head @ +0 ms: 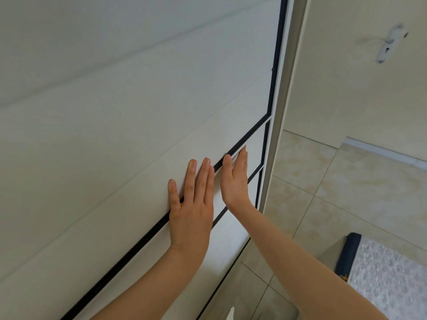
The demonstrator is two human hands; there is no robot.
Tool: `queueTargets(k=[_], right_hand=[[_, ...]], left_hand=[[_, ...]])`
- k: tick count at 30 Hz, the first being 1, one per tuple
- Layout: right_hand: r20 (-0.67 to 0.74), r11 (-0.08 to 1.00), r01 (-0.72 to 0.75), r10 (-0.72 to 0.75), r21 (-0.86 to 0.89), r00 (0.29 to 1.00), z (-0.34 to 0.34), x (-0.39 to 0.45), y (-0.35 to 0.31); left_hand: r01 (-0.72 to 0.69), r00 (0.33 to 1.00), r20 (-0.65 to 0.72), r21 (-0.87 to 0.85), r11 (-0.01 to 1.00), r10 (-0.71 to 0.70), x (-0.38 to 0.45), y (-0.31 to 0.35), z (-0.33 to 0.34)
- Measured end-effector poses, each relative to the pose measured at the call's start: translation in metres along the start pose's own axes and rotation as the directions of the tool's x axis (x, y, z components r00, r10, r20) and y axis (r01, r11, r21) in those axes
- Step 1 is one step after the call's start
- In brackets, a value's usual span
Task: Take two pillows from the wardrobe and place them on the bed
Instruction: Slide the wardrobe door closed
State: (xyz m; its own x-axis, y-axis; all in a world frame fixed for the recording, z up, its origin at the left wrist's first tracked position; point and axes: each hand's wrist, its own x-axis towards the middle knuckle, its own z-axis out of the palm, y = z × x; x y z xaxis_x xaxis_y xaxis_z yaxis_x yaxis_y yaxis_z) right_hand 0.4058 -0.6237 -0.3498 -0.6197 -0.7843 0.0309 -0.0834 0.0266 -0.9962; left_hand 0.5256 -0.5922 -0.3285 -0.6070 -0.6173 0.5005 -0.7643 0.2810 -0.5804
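The white wardrobe door (115, 135) with thin black trim lines fills the left and middle of the head view; it is shut, and no pillows show. My left hand (191, 204) lies flat on the door panel, fingers straight and slightly spread. My right hand (235, 181) is just to its right, edge-on, palm toward the door with fingertips touching a black trim line. Neither hand holds anything. The corner of the bed (388, 278), with a grey patterned cover and a dark blue edge, shows at the lower right.
The wardrobe's pale side frame (277, 135) runs down beside the door. Beyond it are beige floor tiles (323, 192) and a cream room door with a white lever handle (390, 42) at the upper right.
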Motion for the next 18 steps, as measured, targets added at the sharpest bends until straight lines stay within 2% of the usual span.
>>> queueTargets(k=[7, 18], right_hand=[[0.001, 1.0, 0.007, -0.007, 0.006, 1.0, -0.023, 0.036, 0.001], [0.052, 1.0, 0.027, -0.027, -0.002, 0.998, -0.027, 0.04, 0.005]], left_hand=[[0.045, 0.999, 0.02, -0.029, 0.999, -0.045, 0.035, 0.029, 0.003], [0.06, 0.997, 0.053, -0.033, 0.998, -0.058, 0.034, 0.037, 0.009]])
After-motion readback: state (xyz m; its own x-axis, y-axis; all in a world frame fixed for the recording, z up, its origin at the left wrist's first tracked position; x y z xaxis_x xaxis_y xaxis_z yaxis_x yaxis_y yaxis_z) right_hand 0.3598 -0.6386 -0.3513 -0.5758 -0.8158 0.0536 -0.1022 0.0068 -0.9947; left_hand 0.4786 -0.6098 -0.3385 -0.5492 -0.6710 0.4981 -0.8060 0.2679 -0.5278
